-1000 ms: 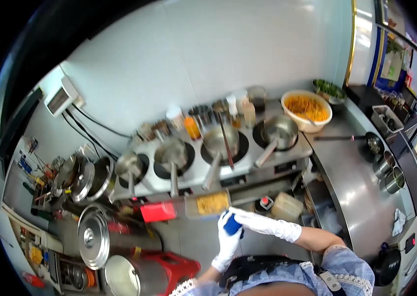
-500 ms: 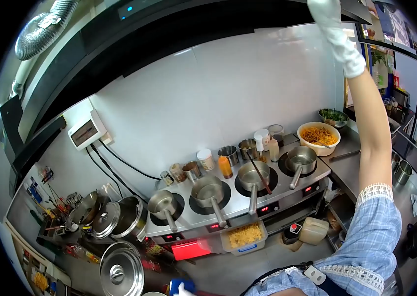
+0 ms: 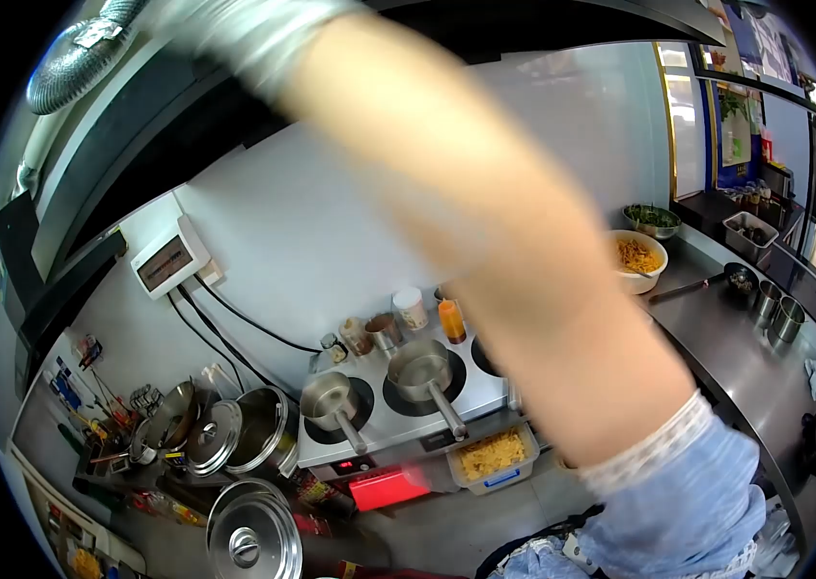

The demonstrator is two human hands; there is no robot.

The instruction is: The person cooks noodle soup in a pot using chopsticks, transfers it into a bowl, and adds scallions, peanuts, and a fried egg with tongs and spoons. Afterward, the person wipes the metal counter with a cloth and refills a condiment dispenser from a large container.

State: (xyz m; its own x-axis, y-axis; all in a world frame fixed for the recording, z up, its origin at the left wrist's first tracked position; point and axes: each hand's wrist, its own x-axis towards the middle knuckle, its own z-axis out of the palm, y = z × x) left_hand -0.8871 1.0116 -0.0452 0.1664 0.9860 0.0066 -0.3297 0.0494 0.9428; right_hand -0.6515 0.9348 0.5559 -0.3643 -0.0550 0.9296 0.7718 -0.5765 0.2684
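Note:
My right arm stretches across the view from the lower right to the upper left. At its end, my right hand (image 3: 244, 34) in a white glove is smeared by motion near the dark range hood (image 3: 176, 106) and the silver duct; its fingers cannot be made out. My left hand is out of view. Below the arm, a saucepan (image 3: 329, 398) and a second saucepan (image 3: 418, 371) sit on the steel stove (image 3: 388, 431). The arm hides the stove's right part.
Lidded stockpots (image 3: 246, 540) stand at lower left. A tub of yellow food (image 3: 492, 457) and a red box (image 3: 389, 489) are below the stove. Jars and an orange bottle (image 3: 451, 321) line the wall. A bowl of orange food (image 3: 638, 257) stands at right.
My right arm rose from waist level, then swung from the upper right to the upper left. My left hand and the blue cloth have left the view. The view has tilted upward.

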